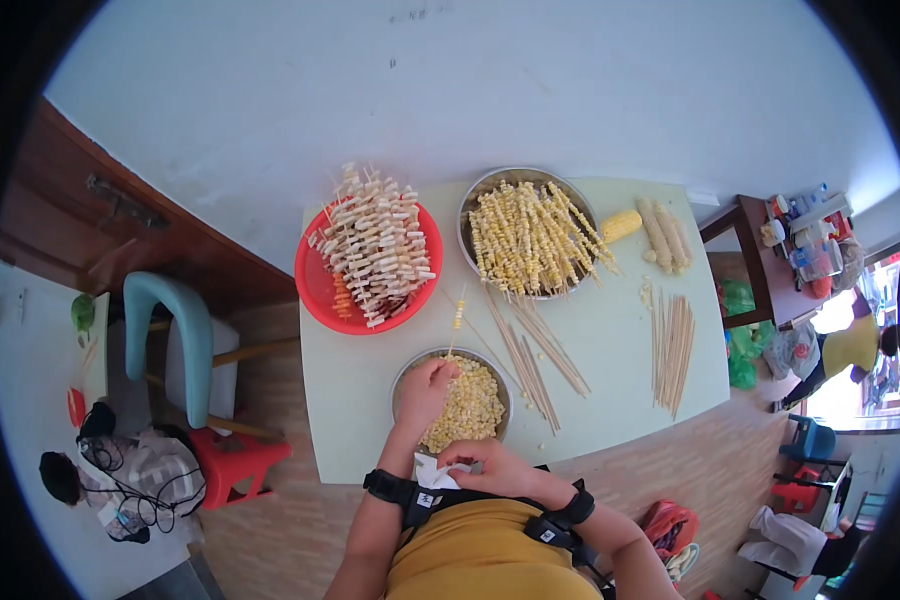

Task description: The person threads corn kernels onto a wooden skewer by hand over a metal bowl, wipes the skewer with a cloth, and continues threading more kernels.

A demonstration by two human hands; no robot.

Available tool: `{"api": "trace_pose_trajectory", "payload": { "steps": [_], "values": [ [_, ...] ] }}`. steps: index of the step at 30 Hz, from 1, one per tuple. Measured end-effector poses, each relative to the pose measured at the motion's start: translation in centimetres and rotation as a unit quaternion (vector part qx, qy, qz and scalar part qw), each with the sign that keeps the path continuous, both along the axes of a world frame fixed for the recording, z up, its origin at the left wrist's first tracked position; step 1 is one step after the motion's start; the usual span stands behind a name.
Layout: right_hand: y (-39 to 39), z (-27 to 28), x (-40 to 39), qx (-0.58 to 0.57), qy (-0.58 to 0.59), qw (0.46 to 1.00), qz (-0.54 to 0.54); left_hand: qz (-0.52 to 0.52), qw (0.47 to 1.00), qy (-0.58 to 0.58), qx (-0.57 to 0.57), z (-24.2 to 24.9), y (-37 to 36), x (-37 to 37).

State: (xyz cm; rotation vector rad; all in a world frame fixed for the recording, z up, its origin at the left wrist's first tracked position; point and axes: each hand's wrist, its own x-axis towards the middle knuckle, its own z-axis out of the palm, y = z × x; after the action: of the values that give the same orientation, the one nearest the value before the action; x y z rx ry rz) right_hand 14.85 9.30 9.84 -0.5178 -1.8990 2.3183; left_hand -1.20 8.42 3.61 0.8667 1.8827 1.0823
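Observation:
My left hand (428, 392) is closed round the lower part of a thin wooden skewer (459, 312), which points away from me with a short row of yellow corn kernels on it. Under that hand stands a metal bowl (511, 408) full of loose corn kernels (470, 408). At the bowl's near rim my right hand (492, 468) has its fingers curled together; I cannot tell what is in them. A white paper-like piece (436, 473) shows beside its fingertips, at the table's front edge.
A red basin (315, 290) holds skewers of pale pieces. A second metal bowl (467, 225) carries many corn skewers. Bare sticks (674, 355), a corn cob (622, 226) and stripped cobs (664, 235) lie at right. A blue chair (170, 340) stands left; people are at far right.

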Motion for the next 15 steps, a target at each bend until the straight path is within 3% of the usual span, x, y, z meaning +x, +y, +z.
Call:
{"api": "trace_pose_trajectory", "payload": {
  "steps": [5,7,11,14,15],
  "values": [
    [-0.3,0.1,-0.2,-0.021,-0.009,1.000,0.018,0.001,0.999,-0.042,0.029,-1.4,0.0,-0.4],
    [-0.3,-0.1,-0.3,0.070,0.039,0.996,0.030,0.006,0.998,-0.055,0.037,-1.8,0.0,-0.4],
    [0.4,0.4,-0.4,0.127,0.070,0.988,0.061,0.018,0.996,-0.074,0.040,-1.9,0.0,-0.3],
    [1.0,-0.5,0.1,0.110,0.075,0.983,0.129,0.000,0.997,-0.067,0.043,-2.6,-0.5,-0.7],
    [0.9,-1.1,0.5,-0.037,0.065,0.993,0.092,0.001,0.997,-0.066,0.044,-2.1,-0.4,-0.8]
  ]
}}
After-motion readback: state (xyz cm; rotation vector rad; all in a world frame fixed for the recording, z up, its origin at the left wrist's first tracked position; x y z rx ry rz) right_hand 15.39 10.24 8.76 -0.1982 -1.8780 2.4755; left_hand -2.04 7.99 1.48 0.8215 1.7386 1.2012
